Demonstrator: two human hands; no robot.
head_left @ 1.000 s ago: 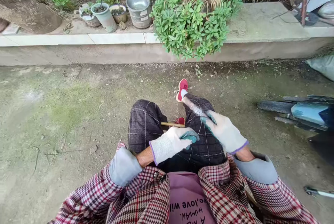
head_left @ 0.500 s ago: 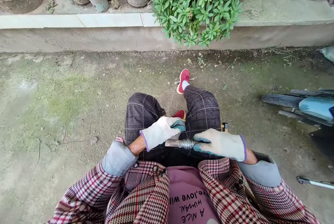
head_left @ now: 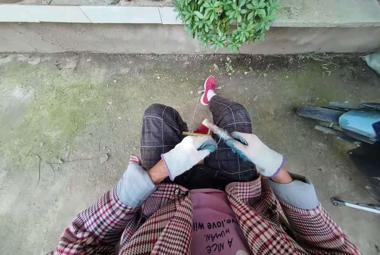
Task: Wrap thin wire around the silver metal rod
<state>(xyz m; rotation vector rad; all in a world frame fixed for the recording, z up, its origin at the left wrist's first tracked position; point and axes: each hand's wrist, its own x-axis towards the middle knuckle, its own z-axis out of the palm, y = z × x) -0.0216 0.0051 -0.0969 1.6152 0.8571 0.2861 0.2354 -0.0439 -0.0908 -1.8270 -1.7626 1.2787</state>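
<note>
I sit with both gloved hands over my lap. My right hand [head_left: 255,152] is closed round a short stick wound with thin grey wire [head_left: 218,131], its free end pointing up and to the left. My left hand [head_left: 188,154] is closed in a pinch close to the stick, and a fine strand of wire seems to run from its fingertips to the winding. A thin yellow rod [head_left: 194,134] lies across between my knees, just beyond the left hand. My dark checked trousers [head_left: 163,128] and red shoes [head_left: 209,88] are below.
Mossy concrete ground spreads to the left. A raised kerb [head_left: 89,14] runs across the top, with pots and a leafy green plant [head_left: 228,5] hanging over it. A blue vehicle part [head_left: 350,122] stands at the right, and a metal bar [head_left: 354,205] lies lower right.
My right hand has swung the wire-wound stick from lying level across my lap to pointing up and left. The left hand stays pinched beside it. My view has dipped a little.
</note>
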